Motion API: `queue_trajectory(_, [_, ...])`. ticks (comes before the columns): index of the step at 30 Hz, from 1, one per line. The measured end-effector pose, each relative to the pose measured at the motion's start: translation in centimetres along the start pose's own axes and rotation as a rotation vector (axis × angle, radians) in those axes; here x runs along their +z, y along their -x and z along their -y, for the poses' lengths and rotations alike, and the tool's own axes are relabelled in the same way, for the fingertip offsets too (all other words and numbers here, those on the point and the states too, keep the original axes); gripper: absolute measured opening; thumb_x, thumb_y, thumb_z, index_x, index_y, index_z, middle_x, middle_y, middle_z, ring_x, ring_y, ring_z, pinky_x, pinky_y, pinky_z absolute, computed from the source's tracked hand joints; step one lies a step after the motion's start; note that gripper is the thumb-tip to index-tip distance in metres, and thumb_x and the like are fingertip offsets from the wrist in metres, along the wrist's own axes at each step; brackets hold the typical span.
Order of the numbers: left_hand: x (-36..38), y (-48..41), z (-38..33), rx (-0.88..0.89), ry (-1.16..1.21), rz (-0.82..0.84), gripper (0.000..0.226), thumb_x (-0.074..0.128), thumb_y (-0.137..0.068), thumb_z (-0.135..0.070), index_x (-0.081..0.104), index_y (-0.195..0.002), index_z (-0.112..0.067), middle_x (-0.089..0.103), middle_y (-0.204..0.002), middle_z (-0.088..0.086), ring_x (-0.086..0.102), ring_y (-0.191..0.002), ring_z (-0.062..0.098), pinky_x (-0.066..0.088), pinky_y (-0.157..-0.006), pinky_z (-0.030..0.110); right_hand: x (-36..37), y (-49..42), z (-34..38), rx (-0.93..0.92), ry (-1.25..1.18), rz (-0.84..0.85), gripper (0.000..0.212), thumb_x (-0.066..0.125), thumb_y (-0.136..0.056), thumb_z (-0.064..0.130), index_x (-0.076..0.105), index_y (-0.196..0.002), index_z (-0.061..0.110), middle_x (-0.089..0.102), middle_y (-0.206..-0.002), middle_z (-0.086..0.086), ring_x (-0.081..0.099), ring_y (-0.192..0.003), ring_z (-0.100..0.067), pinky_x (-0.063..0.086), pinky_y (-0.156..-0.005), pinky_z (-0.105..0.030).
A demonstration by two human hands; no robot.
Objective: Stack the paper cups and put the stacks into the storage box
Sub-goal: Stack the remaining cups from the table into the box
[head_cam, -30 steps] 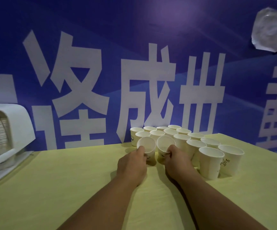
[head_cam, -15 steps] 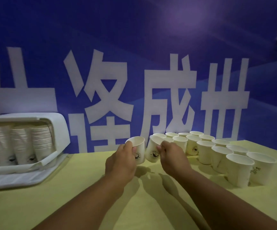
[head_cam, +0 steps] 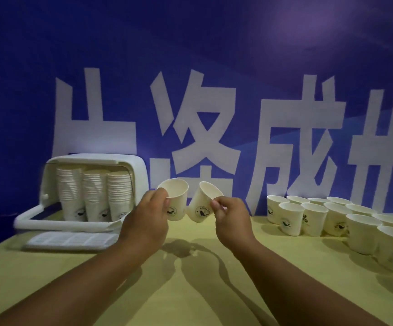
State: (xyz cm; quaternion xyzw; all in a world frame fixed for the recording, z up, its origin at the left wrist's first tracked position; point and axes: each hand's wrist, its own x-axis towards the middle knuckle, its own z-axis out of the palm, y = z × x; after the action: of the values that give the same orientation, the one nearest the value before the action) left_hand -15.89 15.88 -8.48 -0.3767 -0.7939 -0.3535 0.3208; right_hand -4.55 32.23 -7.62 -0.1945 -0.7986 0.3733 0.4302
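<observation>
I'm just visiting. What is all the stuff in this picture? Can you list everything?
storage box: one, white, open, table's left
cup stacks: three, white, inside the storage box
ribbed panel: one, white, flat before the box
loose cups: about a dozen, white, table's right, some cut off
upright cup: one, white, held above the table, centre
tilted cup: one, white, beside it
table: one, yellow
banner: one, blue, white characters, behind
left hand: holds upright cup's rim
right hand: pinches tilted cup's rim

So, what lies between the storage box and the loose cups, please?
Bare tabletop; above it, left hand holds one cup, right hand another cup. Head view.
</observation>
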Motion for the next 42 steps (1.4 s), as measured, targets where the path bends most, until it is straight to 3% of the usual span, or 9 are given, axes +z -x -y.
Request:
queue_trajectory(4, [-2.5,-0.4,3.4,0.013,0.061,-0.133,0.020,0.035,-0.108,-0.034,0.044,-0.092,-0.027,0.049,-0.090,-0.005,0.049,-0.074,0.015,0.046,-0.061,0.037,3.1,0.2,2.0,0.015,-0.145,-0.005,0.014,0.061,-0.095,0.030,0.068,-0.107,0.028,0.058,-0.114,0.003,0.056,-0.100,-0.012,0.052,-0.088,-0.031])
queue_trajectory(8, [-4.9,-0.7,7.0,-0.089,0.125,-0.221,0.018,0.040,-0.108,-0.028,0.049,-0.095,-0.021,0.053,-0.099,0.002,0.052,-0.086,0.023,0.046,-0.070,0.039,6.0,0.1,3.9,-0.011,-0.204,0.004,0.014,0.061,-0.095,0.029,0.067,-0.108,0.025,0.054,-0.114,0.006,0.055,-0.097,-0.009,0.052,-0.086,-0.026])
queue_trajectory(15, [-7.0,-1.1,10.5,-0.238,0.052,-0.093,0.020,0.043,-0.107,-0.023,0.055,-0.093,-0.016,0.049,-0.118,0.004,0.051,-0.097,0.026,0.047,-0.082,0.040,10.8,0.1,7.4,-0.032,-0.282,-0.017,0.008,0.056,-0.098,0.028,0.063,-0.103,0.029,0.047,-0.112,0.007,0.051,-0.095,-0.007,0.038,-0.065,-0.006])
queue_trajectory(20, [-7.1,-0.9,11.5,-0.324,-0.020,0.077,0.014,0.049,-0.106,-0.022,0.058,-0.096,-0.021,0.045,-0.122,-0.002,0.050,-0.099,0.020,0.043,-0.081,0.034,13.4,-0.7,9.8,-0.008,-0.370,-0.070,0.008,0.057,-0.098,0.026,0.061,-0.105,0.027,0.045,-0.113,0.006,0.052,-0.102,-0.012,0.037,-0.062,-0.005])
queue_trajectory(25, [-7.0,-0.9,11.8,-0.291,-0.071,0.195,0.013,0.048,-0.106,-0.022,0.059,-0.100,-0.027,0.046,-0.120,-0.007,0.051,-0.101,0.015,0.045,-0.086,0.031,15.5,-1.1,11.3,0.010,-0.444,-0.115,0.006,0.058,-0.097,0.027,0.059,-0.102,0.030,0.044,-0.113,0.006,0.051,-0.098,-0.010,0.038,-0.054,-0.003])
queue_trajectory(31, [-7.4,-0.6,12.5,-0.292,-0.191,0.349,0.016,0.048,-0.105,-0.031,0.062,-0.097,-0.033,0.059,-0.104,-0.010,0.057,-0.095,0.012,0.053,-0.092,0.044,16.7,-0.9,10.1,-0.097,-0.299,0.034,0.007,0.061,-0.096,0.026,0.059,-0.095,0.033,0.046,-0.112,0.008,0.052,-0.101,-0.012,0.041,-0.062,-0.001])
queue_trajectory(37, [-7.8,-0.9,12.8,-0.379,-0.127,0.258,0.010,0.050,-0.102,-0.034,0.050,-0.092,-0.036,0.064,-0.091,-0.010,0.063,-0.083,0.012,0.058,-0.075,0.040,17.8,-1.0,9.2,-0.188,-0.100,0.154,0.012,0.060,-0.097,0.027,0.067,-0.107,0.025,0.046,-0.116,0.009,0.050,-0.102,-0.011,0.043,-0.079,-0.015])
queue_trajectory(40, [-7.7,-0.9,12.7,-0.386,-0.081,0.152,0.011,0.050,-0.102,-0.032,0.040,-0.103,-0.036,0.063,-0.097,-0.007,0.064,-0.084,0.014,0.058,-0.069,0.040,18.4,-0.8,8.8,-0.238,0.015,0.190,0.015,0.059,-0.097,0.030,0.067,-0.109,0.025,0.047,-0.111,0.010,0.052,-0.096,-0.012,0.043,-0.075,-0.018])
queue_trajectory(42, [-7.6,-0.9,12.4,-0.365,-0.024,0.093,0.028,0.050,-0.103,-0.030,0.034,-0.122,-0.042,0.062,-0.106,-0.008,0.064,-0.089,0.015,0.060,-0.071,0.041,18.8,-0.5,8.5,-0.297,0.092,0.211,0.017,0.059,-0.096,0.033,0.068,-0.109,0.025,0.050,-0.110,0.009,0.053,-0.091,-0.012,0.043,-0.074,-0.019])
